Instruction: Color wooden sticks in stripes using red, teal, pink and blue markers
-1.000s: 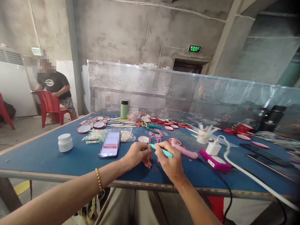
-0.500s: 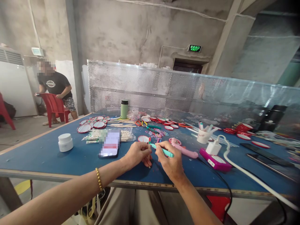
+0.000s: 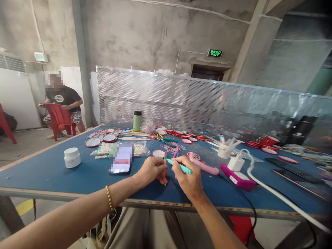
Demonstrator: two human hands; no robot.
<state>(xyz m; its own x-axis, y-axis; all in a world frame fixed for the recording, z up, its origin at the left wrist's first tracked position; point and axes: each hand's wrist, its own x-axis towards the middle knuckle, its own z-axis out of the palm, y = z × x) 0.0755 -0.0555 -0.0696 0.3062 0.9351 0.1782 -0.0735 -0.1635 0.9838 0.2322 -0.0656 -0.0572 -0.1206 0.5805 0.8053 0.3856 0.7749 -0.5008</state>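
My left hand [image 3: 153,169], with a beaded bracelet at its wrist, pinches a thin wooden stick [image 3: 165,154] upright above the table. The stick's top end is coloured red and green. In my right hand [image 3: 191,178] is a teal marker pen [image 3: 186,169], gripped like a writing pen. Its tip points left and meets or nearly meets the stick just below the coloured end. Behind the stick lies a round red-rimmed disc [image 3: 157,153], partly covered by my left hand. A pink glue gun [image 3: 208,168] rests right of my right hand.
A phone [image 3: 121,159] lies over bagged sticks [image 3: 140,148], with a white jar [image 3: 72,158] farther left. Rightward stand a paper cup of markers [image 3: 224,151] and a magenta power strip [image 3: 240,177] with a white cable. A perforated metal screen [image 3: 155,93] borders the back. Another person [image 3: 64,98] is at a red chair.
The person at the left has lowered onto the red chair. My hands, the stick and the marker pen stay in almost the same place.
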